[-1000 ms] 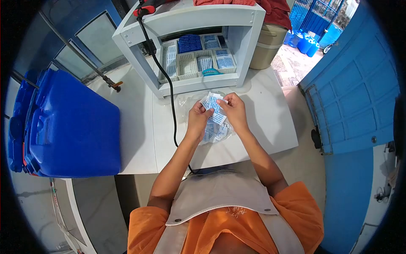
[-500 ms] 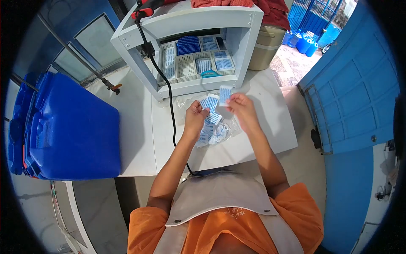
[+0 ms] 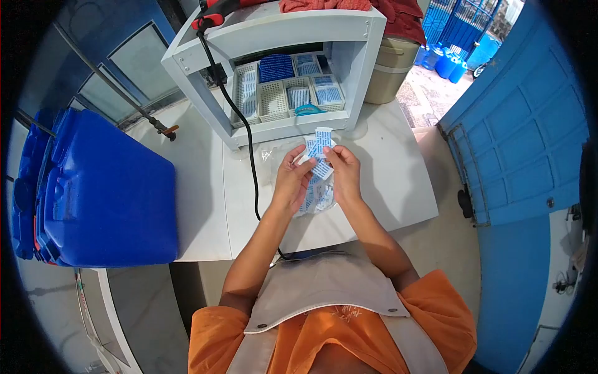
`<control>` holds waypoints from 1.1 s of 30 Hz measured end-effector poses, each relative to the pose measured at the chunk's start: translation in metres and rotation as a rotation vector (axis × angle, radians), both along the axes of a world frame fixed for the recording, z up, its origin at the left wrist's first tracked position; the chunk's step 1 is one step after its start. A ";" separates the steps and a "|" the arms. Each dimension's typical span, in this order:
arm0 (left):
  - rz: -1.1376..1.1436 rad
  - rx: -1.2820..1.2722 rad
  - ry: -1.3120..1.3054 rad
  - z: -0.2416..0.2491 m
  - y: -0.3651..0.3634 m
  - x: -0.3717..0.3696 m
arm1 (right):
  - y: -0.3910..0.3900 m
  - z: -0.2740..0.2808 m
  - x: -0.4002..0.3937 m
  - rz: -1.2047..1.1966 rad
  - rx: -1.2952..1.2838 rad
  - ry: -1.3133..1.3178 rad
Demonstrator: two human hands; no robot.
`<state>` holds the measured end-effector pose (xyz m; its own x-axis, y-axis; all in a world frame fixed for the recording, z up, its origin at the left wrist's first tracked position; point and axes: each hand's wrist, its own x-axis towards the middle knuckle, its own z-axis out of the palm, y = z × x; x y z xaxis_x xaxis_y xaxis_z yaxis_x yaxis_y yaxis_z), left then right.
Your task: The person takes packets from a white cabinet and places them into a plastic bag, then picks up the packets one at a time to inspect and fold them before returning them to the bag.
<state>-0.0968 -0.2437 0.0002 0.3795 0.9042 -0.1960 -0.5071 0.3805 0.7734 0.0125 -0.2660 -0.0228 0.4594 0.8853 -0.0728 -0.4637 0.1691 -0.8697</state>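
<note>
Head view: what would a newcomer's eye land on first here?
First the two hands, left hand and right hand, meeting at the middle of the white table and holding small blue-printed packets above a clear bag of more. Next the big blue jerrycan lying at the left. Behind the hands stands a white shelf unit with baskets of similar packets.

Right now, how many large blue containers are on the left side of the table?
2, maybe more. One big blue container lies nearest the person. A second container shows only as an edge behind it, further left. Others may be hidden behind these.
</note>
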 end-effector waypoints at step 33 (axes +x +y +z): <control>-0.078 0.135 0.226 0.003 0.012 -0.015 | -0.004 0.026 0.039 0.277 -0.034 -0.207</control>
<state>-0.1116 -0.2315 0.0033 0.4090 0.8978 -0.1632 -0.2893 0.2971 0.9100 0.0512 -0.2701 0.0028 0.2100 0.9771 -0.0345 -0.3013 0.0311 -0.9530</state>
